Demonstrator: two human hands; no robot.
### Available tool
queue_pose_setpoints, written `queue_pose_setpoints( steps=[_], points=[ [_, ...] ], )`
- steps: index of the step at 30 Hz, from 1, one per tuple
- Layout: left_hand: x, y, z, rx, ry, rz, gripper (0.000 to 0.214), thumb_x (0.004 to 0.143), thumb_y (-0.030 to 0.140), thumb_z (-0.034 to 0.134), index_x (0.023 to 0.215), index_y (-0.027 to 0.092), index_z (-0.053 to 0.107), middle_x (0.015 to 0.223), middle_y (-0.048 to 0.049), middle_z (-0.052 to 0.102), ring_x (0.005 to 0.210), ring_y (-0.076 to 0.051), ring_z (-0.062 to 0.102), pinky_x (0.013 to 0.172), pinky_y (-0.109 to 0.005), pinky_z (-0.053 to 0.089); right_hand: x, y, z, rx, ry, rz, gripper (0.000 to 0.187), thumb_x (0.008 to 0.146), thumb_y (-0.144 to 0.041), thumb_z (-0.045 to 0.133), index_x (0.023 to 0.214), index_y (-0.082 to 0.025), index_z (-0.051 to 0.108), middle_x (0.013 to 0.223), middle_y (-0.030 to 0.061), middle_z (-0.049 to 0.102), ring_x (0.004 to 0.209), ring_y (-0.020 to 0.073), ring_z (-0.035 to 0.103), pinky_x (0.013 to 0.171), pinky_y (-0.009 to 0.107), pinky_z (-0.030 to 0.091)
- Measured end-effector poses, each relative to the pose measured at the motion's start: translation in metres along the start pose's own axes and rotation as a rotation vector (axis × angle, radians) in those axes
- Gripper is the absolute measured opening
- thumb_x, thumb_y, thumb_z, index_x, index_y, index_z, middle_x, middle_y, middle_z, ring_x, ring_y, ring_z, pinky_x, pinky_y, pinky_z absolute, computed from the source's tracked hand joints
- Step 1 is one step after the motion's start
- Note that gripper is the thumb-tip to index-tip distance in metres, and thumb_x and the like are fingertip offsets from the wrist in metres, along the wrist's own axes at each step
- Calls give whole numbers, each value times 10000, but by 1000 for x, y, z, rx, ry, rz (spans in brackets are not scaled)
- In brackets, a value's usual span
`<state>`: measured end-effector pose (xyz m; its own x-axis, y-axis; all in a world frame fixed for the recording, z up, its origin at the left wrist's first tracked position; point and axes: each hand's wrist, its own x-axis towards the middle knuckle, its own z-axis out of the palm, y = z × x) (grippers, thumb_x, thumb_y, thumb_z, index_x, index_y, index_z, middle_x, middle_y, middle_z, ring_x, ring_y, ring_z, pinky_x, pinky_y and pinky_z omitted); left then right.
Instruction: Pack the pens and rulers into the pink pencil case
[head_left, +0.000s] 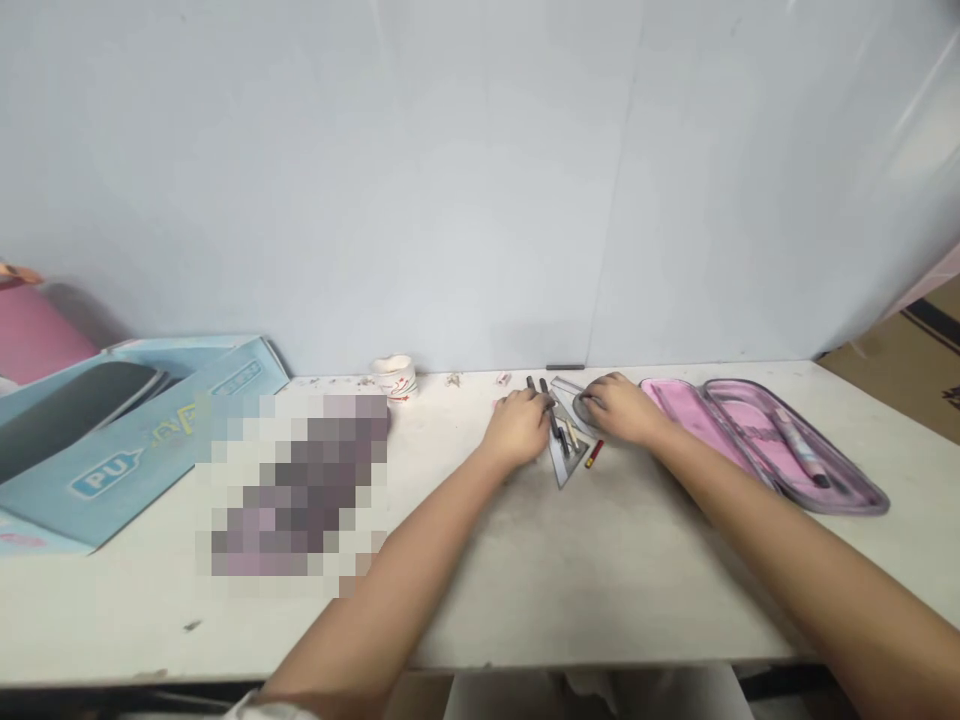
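Note:
My left hand rests at the back of the table, its fingers curled over a few dark pens. A clear set square lies beneath the pens, with small black and pale sticks across it. To the right, my right hand has its fingers closed at a grey rounded piece, whose kind I cannot make out. A clear ruler-like strip lies between the hands. Just below them is a short red pencil stub. The fingertips of both hands are partly hidden.
An opened pink pencil case lies right, with a pink and white pen inside. Left are a pixelated purple-grey object, a light blue box and a white paper cup. A pale wall stands behind the table.

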<state>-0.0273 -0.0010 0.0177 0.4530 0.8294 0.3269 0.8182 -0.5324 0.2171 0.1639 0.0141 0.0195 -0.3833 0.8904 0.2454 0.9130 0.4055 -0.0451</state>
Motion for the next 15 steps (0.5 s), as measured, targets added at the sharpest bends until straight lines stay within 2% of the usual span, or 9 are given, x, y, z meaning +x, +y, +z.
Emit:
queue_pose_setpoints(
  steps=[3,8,12,15],
  points=[
    [37,-8,5,54,-51,-20,346,814,204,379,1105,159,561,1082,-133,574,1030,-252,523,885,-377,397,33,14,4,-63,-27,35,342,859,-235,348,1035,-124,620,1042,124,617,970,211,511,843,288,342],
    [88,-20,26,130,-118,-49,416,770,139,391,1172,144,500,1106,-140,564,1027,-248,528,841,-349,426,75,29,17,-107,-43,43,340,812,-97,348,1066,-108,573,1029,136,613,954,209,515,786,283,374],
    [113,-23,40,161,-139,-57,420,758,139,400,1170,133,485,1092,-148,562,1022,-263,523,838,-378,427,92,34,27,-132,-61,65,319,812,-101,359,1053,-104,568,1005,145,607,985,229,493,752,290,398],
    [119,-22,47,187,-155,-63,385,761,154,405,1133,127,502,1062,-156,564,1007,-278,521,820,-406,430,94,34,30,-138,-60,77,294,823,-130,359,986,-91,601,1010,175,582,1025,258,460,757,312,407]
  ],
)
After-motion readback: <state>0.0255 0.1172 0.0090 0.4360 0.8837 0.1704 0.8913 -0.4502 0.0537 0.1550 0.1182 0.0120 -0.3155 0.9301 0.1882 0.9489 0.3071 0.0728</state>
